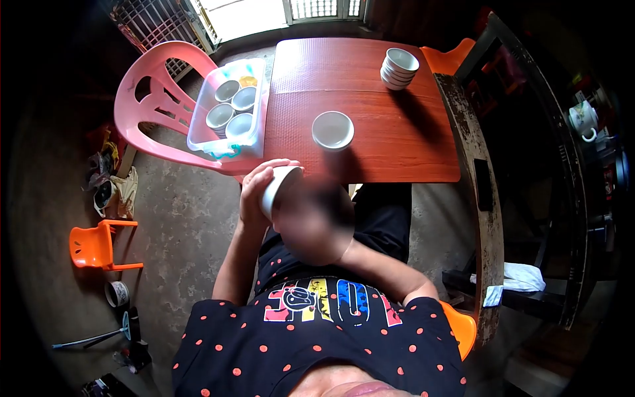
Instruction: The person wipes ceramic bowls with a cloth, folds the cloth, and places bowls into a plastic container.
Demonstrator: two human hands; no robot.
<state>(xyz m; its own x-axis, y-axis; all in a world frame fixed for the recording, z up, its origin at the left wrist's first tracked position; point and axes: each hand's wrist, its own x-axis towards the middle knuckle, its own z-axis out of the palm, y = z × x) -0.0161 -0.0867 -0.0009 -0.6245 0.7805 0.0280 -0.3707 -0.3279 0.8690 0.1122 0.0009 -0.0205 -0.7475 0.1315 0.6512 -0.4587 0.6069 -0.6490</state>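
My left hand (253, 193) grips a white bowl (279, 188), fingers wrapped round its outer side. The bowl is tipped sideways over my lap, in front of the table's near edge. My right hand (311, 235) is beside the bowl, but a blurred patch hides its fingers and whatever they touch. Just beyond both hands, another white bowl (333, 131) stands upright on the red-brown table (390, 155).
At the far right of the table is a stack of several bowls (401, 65). A clear plastic bin (198, 132) of bowls sits on a pink chair (129, 119) to the left. A worn wooden bench (488, 251) flanks my right side, and a small orange chair (92, 248) is on the floor.
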